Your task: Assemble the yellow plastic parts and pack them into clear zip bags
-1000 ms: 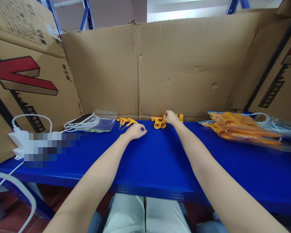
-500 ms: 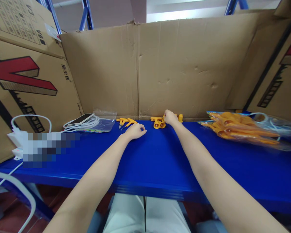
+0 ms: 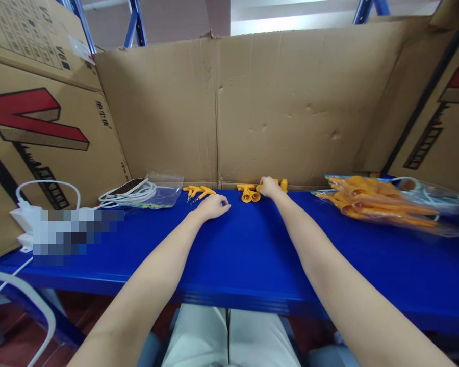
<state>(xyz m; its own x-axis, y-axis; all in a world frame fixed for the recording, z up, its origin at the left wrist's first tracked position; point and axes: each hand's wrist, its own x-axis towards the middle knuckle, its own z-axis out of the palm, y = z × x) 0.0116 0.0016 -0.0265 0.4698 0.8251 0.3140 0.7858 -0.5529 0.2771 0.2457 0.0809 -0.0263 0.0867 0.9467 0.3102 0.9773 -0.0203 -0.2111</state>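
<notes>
My left hand [image 3: 214, 207] rests on the blue shelf top with its fingers curled round to the thumb in a loop, and nothing shows inside. Just behind it lie a few yellow T-handled corkscrews [image 3: 199, 191] with metal spirals. At the back, my right hand [image 3: 270, 187] is closed on a yellow plastic piece [image 3: 259, 188], mostly hidden by the fingers. To its left sit two yellow bell-ended pieces [image 3: 246, 196], their round openings facing me. Another yellow piece [image 3: 284, 185] stands just right of the hand, against the cardboard.
Clear bags of yellow parts [image 3: 378, 201] lie at the right. At the left are a phone [image 3: 128, 187] on coiled white cable [image 3: 147, 192], a plastic bag [image 3: 170, 188] and a white power strip [image 3: 30, 219]. Cardboard walls [image 3: 271, 112] enclose the blue shelf [image 3: 245, 265].
My right hand has lowered very slightly, and its fingers look a little more spread over the yellow piece. My left hand stays in place.
</notes>
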